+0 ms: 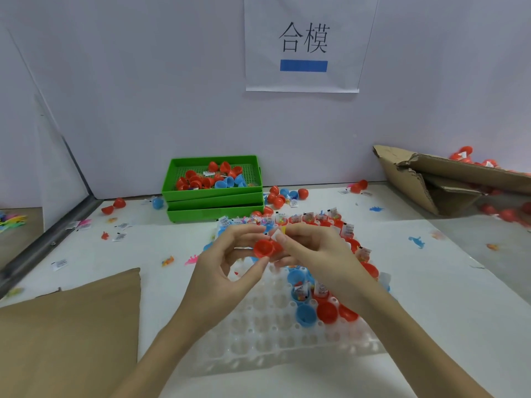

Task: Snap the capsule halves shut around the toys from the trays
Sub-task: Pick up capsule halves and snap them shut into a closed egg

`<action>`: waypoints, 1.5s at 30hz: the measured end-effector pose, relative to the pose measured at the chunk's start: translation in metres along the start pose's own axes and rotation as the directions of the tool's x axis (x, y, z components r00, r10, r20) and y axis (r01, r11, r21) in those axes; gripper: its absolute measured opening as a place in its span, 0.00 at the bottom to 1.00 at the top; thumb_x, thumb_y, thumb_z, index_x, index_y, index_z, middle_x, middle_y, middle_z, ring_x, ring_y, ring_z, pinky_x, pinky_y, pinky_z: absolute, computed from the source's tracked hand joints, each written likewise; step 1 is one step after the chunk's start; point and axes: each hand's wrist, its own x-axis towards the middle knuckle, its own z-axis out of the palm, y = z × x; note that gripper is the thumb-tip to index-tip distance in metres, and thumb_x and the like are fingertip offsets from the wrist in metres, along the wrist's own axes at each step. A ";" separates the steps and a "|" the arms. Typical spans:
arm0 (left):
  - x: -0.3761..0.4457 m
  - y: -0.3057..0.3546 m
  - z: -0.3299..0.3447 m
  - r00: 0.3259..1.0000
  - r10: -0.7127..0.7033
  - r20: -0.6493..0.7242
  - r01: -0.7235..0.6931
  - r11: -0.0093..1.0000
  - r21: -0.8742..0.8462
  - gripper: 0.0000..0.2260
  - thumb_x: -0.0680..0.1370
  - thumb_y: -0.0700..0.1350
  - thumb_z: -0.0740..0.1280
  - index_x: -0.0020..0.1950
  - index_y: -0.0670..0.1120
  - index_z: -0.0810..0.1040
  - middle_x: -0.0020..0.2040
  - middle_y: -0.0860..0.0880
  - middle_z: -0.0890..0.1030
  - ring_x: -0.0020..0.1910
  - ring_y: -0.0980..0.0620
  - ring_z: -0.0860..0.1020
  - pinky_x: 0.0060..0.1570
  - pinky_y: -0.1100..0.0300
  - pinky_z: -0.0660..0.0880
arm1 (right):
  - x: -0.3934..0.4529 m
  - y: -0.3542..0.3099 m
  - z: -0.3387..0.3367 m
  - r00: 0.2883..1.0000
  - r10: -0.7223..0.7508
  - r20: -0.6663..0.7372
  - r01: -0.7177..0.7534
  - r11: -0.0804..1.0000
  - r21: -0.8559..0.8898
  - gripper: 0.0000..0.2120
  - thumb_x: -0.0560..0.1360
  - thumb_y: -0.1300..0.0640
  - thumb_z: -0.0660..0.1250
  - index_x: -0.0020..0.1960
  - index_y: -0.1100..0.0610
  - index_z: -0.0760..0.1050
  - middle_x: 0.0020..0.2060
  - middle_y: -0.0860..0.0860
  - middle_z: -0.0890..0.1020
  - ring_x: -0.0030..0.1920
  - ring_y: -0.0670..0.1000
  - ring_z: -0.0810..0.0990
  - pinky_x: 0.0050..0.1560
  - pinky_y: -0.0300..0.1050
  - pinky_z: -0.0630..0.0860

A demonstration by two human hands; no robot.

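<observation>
Above the clear plastic tray (267, 337) my left hand (227, 265) pinches a red capsule half (263, 249) between thumb and fingers, its open side facing me. My right hand (313, 251) meets it from the right, holding the other red half, mostly hidden, with a small white toy packet (276, 234) at its fingertips. The tray's pockets hold red and blue capsule halves (316, 311) with packets in several of them, mainly along the far and right sides.
Stacked green trays (212, 196) with loose red and blue halves stand at the back. A torn cardboard box (448, 179) with red capsules lies at the right. A brown cardboard sheet (69, 334) covers the near left. Small toys and packets are scattered on the white table.
</observation>
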 end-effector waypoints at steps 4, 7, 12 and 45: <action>-0.001 0.001 0.004 0.998 -0.042 -0.041 0.040 0.998 -0.046 0.19 0.76 0.39 0.75 0.66 0.49 0.80 0.57 0.51 0.85 0.60 0.45 0.83 0.59 0.60 0.80 | -0.001 0.002 0.003 0.999 -0.022 -0.039 0.021 0.999 -0.027 0.09 0.81 0.51 0.69 0.56 0.53 0.85 0.44 0.49 0.89 0.47 0.49 0.88 0.48 0.36 0.82; 0.001 0.001 0.001 0.993 -0.096 -0.066 0.089 0.990 -0.106 0.16 0.76 0.35 0.75 0.62 0.47 0.83 0.56 0.49 0.86 0.58 0.48 0.84 0.59 0.61 0.80 | 0.000 0.000 0.004 1.000 -0.030 -0.005 0.030 1.000 -0.002 0.10 0.81 0.51 0.69 0.58 0.54 0.84 0.48 0.49 0.88 0.51 0.49 0.88 0.52 0.38 0.82; 0.003 0.006 -0.003 0.980 -0.170 -0.100 0.155 0.978 -0.141 0.14 0.73 0.46 0.75 0.59 0.49 0.86 0.55 0.51 0.88 0.56 0.50 0.85 0.53 0.61 0.82 | -0.001 -0.001 0.004 0.998 -0.028 0.056 0.030 0.999 -0.031 0.12 0.82 0.61 0.67 0.58 0.45 0.81 0.53 0.44 0.87 0.55 0.45 0.86 0.55 0.39 0.82; 0.005 0.010 -0.003 0.971 -0.220 -0.091 0.197 0.957 -0.211 0.12 0.72 0.43 0.77 0.54 0.48 0.83 0.50 0.49 0.86 0.49 0.52 0.84 0.47 0.62 0.80 | -0.001 0.009 0.007 0.979 -0.204 -0.002 0.186 0.898 -0.399 0.15 0.77 0.56 0.75 0.60 0.43 0.81 0.47 0.38 0.86 0.49 0.42 0.85 0.50 0.41 0.84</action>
